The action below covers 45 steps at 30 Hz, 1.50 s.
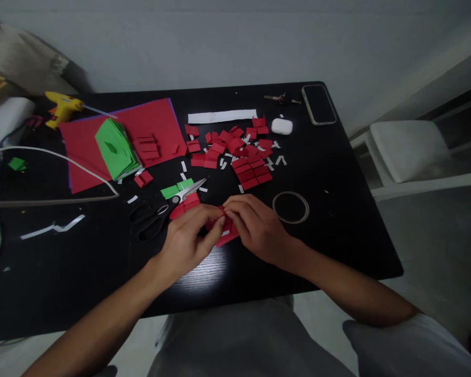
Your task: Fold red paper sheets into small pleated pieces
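Note:
At the near middle of the table, my left hand point(190, 235) and my right hand point(261, 225) meet, fingertips pinched on a red paper piece point(228, 235). A small white strip shows on that piece below the fingers; most of its upper part is hidden by them. Just beyond my left hand lie folded red paper point(190, 201) and folded green paper point(177, 187). Black-handled scissors point(167, 208) rest across these, blades pointing away to the right. Further off sits a pile of folded red paper pieces point(253, 172) with white scraps scattered around.
A roll of tape or ring point(291, 207) lies right of my right hand. Behind are a white earbud case point(281, 126), keys point(282, 98), a phone point(318, 104) and a white paper strip point(222, 116). Left: red sheets point(160, 118), green paper stack point(115, 149), yellow glue gun point(63, 108), white cable point(63, 201).

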Motion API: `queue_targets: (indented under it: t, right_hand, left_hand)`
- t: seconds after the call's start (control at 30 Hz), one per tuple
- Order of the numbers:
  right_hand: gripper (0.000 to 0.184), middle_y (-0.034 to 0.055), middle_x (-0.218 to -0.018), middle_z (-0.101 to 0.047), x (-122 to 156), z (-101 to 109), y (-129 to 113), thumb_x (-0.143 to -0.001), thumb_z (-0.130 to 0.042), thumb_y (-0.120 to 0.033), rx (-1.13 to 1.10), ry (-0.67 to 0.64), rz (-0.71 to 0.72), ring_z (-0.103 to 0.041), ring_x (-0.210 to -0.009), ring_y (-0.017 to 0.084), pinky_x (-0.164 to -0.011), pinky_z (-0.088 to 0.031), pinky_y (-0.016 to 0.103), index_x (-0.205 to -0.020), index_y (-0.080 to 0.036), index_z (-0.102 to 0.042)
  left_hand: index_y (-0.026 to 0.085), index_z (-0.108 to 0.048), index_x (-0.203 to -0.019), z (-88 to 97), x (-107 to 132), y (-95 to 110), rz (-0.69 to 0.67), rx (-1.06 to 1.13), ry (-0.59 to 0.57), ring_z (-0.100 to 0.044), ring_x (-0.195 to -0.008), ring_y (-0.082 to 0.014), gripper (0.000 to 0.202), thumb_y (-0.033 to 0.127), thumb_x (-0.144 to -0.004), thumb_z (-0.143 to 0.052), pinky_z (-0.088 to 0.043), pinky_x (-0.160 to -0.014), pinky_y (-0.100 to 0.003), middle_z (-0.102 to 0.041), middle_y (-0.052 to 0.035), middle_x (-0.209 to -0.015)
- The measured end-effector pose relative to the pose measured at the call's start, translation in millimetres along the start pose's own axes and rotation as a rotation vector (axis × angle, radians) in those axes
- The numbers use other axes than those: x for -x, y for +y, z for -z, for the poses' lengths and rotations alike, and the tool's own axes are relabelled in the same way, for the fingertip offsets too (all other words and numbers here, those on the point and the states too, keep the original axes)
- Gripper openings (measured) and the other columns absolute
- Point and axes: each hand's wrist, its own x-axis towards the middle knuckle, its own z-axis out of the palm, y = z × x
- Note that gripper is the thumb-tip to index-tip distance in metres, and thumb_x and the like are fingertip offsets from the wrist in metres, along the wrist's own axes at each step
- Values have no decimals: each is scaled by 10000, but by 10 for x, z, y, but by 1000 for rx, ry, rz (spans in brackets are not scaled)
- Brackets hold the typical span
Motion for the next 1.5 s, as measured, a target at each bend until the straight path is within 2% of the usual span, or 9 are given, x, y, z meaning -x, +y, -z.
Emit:
queue_targets:
  t: [0.33,0.53,0.73,0.9,1.0,1.1,1.2,1.33,1.5]
  right_hand:
    - [115,102,-1026,-717,-19,3,71,-1041,-524,-114,-31,51,-2,-704,-988,219,-903,-615,384,-1066,-195,-602]
    - [107,84,-988,-727,-58,38,299,-1011,-559,-124,43,191,-153,-717,-946,216,-870,-608,373,-1009,-206,-628]
    - [220,85,-1054,-777,-56,48,321,-996,-528,-74,-7,160,-176,-751,-1016,219,-921,-609,383,-1043,-215,-691]
    - [175,77,-1086,-803,-50,32,159,-1021,-609,-238,-351,93,-406,-771,-1020,212,-941,-611,385,-1163,-217,-709]
    - [273,55,-1057,-809,-42,-18,97,-902,-781,-314,-704,-32,-600,-784,-976,207,-903,-627,356,-1146,-223,-697]
    - [258,18,-946,-798,-43,-50,85,-820,-851,-291,-867,-70,-698,-777,-882,183,-846,-624,318,-1021,-224,-704]
    - [193,4,-898,-783,-54,-33,99,-821,-852,-286,-847,-29,-714,-756,-836,166,-805,-609,295,-957,-222,-731]
    - [183,18,-936,-806,-62,12,104,-859,-819,-298,-853,-45,-682,-766,-855,173,-819,-616,310,-1023,-227,-778]
    - [200,20,-938,-806,-40,0,85,-857,-820,-307,-847,-50,-687,-772,-845,170,-820,-625,311,-1034,-225,-778]
  left_hand:
    - [157,-706,-977,-11,-6,-34,61,41,23,-686,-739,-119,45,142,-965,-665,-546,-716,-225,-739,-14,-848]
    - [184,-727,-928,19,-35,-63,339,276,132,-655,-669,-102,33,201,-933,-700,-518,-646,-204,-729,20,-777]
    - [201,-777,-888,57,-95,-95,482,474,211,-639,-680,-108,50,247,-886,-758,-511,-647,-208,-754,15,-797]
    - [205,-798,-880,73,-113,-116,548,523,257,-622,-704,-112,92,296,-862,-803,-503,-684,-220,-761,5,-819]
    - [200,-792,-889,69,-115,-95,558,577,281,-656,-737,-130,121,317,-864,-808,-531,-715,-239,-766,-5,-839]
    - [195,-762,-931,52,-114,-75,549,643,264,-695,-800,-149,153,320,-859,-813,-556,-765,-255,-756,-10,-857]
    - [215,-682,-1102,23,-105,-91,560,768,169,-711,-831,-156,330,307,-824,-834,-578,-788,-268,-741,0,-891]
    - [226,-585,-1156,-6,-94,-132,637,840,-15,-666,-665,-143,495,257,-749,-865,-579,-653,-268,-679,42,-792]
    - [225,-620,-1140,2,-109,-114,639,703,-2,-636,-697,-137,521,199,-684,-870,-560,-644,-261,-644,35,-864]
